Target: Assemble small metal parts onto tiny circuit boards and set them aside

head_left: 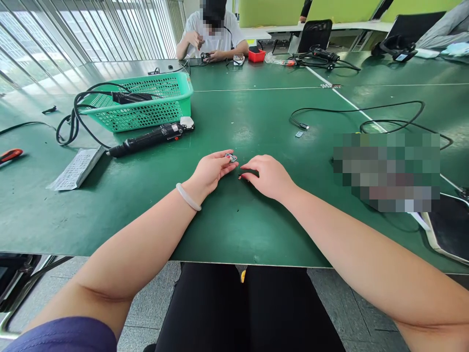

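My left hand (213, 170), with a pale bracelet on its wrist, is held just over the green table (220, 234). Between its thumb and fingers sits a small silvery metal part (231, 158), too small to name. To its right, my right hand (269, 177) rests low at the table top. Its thumb and index finger curl together in a pinch around a dark spot, and I cannot make out what they hold. The fingertips of both hands are close to each other but apart.
A black electric screwdriver (150, 139) lies beside a green basket (139, 115) holding cables. Left of it is a paper pad (77, 168). A looped black cable (340, 111) lies right, near a blurred area. Across the table sits a person (214, 34) handling a small device.
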The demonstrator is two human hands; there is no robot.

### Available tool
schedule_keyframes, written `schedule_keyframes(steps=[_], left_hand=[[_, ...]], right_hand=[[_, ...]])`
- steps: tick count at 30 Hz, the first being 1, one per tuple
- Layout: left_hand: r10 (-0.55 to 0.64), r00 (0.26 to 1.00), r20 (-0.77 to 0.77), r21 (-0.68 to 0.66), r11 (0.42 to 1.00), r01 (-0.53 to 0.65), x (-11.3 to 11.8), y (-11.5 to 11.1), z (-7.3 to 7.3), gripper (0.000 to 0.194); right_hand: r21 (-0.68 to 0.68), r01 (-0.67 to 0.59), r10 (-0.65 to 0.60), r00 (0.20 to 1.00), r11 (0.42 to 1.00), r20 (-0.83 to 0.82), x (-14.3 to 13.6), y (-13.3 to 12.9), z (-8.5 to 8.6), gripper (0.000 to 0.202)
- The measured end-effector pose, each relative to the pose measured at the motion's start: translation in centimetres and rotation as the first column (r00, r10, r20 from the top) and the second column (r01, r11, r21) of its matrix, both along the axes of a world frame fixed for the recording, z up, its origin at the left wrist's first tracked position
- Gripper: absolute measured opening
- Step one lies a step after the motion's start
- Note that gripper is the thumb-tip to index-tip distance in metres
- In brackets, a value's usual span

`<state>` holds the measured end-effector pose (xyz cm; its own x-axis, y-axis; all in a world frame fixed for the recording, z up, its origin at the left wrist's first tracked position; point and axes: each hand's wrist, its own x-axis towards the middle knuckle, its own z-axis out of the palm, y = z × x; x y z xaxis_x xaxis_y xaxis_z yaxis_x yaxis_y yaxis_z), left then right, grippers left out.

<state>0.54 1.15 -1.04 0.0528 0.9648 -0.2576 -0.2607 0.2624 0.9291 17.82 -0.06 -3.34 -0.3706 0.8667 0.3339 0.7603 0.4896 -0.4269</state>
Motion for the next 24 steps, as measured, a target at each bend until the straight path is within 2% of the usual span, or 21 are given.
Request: schedule_keyframes(steps=[4,7,12,18,24], left_hand=[[0.017,0.999,-0.027,-0.003,1.000,-0.018,0.1,0.0,0.0,0.027],[-0.019,0.998,-0.056,0.011,1.000,0.019,0.2,-0.1,-0.2,0.027],[-0.082,0.992,-0.097,0.020,0.996,0.085,0.1,-0.2,-0.3,0.021],[-0.133,0.985,-0.112,0.013,0.991,0.135,0.3,-0.3,-0.1,0.014],[-0.203,0.968,-0.149,0.024,0.978,0.208,0.3,-0.6,0.0,0.012]], right_hand=[[-0.053,-0.013,0.015,0.999,0.999,0.044,-0.7,0.3,-0.3,0.017],[-0.087,0.011,-0.008,1.000,0.996,0.028,-0.9,0.5,-0.2,0.012],[-0.146,0.043,-0.044,0.999,0.988,0.001,-0.4,0.4,0.3,0.015],[-0.193,0.148,-0.175,0.976,0.970,-0.128,0.6,0.1,1.1,0.015],[-0.096,0.141,-0.165,0.931,0.985,-0.324,0.4,-0.7,1.7,0.012]])
